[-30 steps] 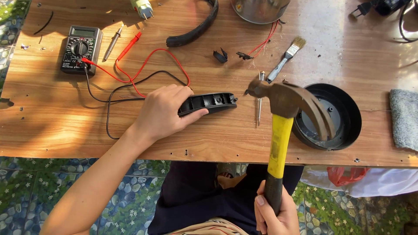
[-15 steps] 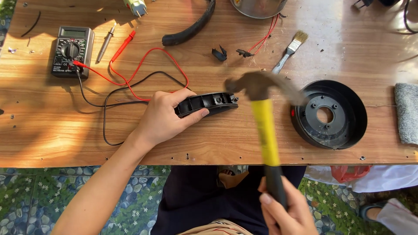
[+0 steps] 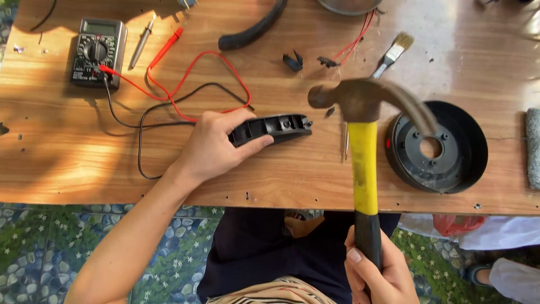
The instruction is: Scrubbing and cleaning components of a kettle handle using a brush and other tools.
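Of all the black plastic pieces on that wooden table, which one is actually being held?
The curved ribbed black plastic strip, pinned by the left hand. The round black plastic housing and the curved black band lie untouched.

There is one view only, from a camera worn on the person's head, so no second view overlaps with it. It looks almost straight down over the near edge of a wooden table (image 3: 67, 169), facing away from the body. The table fills the upper two thirds of the frame and runs off the left, right and top edges. Below its edge the view takes in the person's lap and a patterned pebble floor (image 3: 34, 247). The camera sits close, within arm's reach: the left hand (image 3: 211, 146) lies mid-frame, and the right hand (image 3: 374, 273) is cut off by the bottom edge.
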